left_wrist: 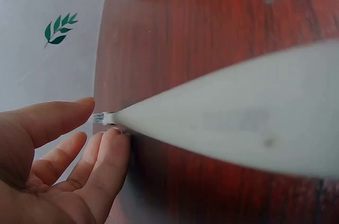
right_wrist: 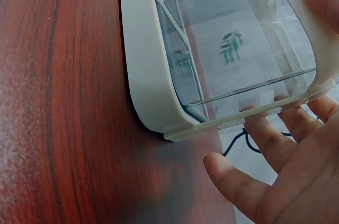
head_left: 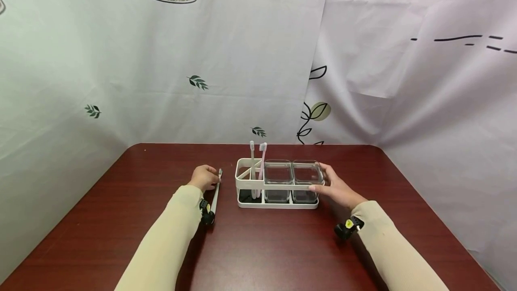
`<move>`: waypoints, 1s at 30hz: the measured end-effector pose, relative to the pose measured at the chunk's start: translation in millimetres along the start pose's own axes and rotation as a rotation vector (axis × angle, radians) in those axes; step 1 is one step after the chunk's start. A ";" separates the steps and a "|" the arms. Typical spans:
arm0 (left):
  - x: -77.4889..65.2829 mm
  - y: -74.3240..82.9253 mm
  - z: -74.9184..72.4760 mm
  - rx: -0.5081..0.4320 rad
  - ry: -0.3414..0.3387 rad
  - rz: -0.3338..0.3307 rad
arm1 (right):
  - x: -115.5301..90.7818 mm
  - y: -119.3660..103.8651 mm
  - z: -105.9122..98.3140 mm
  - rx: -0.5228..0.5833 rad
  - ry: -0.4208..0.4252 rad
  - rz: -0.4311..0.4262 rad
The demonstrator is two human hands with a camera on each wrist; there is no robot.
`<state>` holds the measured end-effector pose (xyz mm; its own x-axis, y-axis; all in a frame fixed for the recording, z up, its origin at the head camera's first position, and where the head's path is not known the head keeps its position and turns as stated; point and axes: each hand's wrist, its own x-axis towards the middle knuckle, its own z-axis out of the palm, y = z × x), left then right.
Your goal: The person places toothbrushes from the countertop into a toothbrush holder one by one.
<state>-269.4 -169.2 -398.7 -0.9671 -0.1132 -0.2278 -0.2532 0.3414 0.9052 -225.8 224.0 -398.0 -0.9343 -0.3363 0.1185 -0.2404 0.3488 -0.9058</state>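
My left hand [head_left: 205,178] pinches a white toothbrush [head_left: 216,196] near its bristled head, thumb on one side and fingers on the other. In the left wrist view the toothbrush [left_wrist: 238,113] slants close past the camera, its head pointing away. My right hand [head_left: 337,188] grips the right end of a white toothbrush holder [head_left: 282,187], thumb on the front rail and fingers behind. A whitish toothbrush [head_left: 252,165] and a pink toothbrush [head_left: 262,163] stand in the left section. Two clear square cups sit in it, a left cup [head_left: 278,173] and a right cup [head_left: 307,173].
The holder stands on a dark red wooden table [head_left: 258,246]. A pale curtain [head_left: 250,48] with printed leaves hangs behind and at the sides. Black cameras are strapped at the left wrist [head_left: 207,213] and right wrist [head_left: 348,228].
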 end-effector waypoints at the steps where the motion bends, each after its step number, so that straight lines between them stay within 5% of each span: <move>1: -0.3 0.1 0.4 0.001 0.004 0.000 | 0.0 -0.1 0.0 -0.005 0.000 0.001; 8: 1.3 -0.5 2.6 0.015 0.031 -0.001 | 0.5 0.1 0.3 -0.006 -0.001 -0.004; 30: 8.7 0.8 9.3 0.379 0.058 0.060 | -0.1 0.3 0.6 -0.007 0.002 0.008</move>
<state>-278.2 -161.2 -403.3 -0.9802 -0.1314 -0.1480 -0.1979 0.6683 0.7171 -225.6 223.6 -398.5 -0.9367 -0.3317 0.1121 -0.2348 0.3575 -0.9039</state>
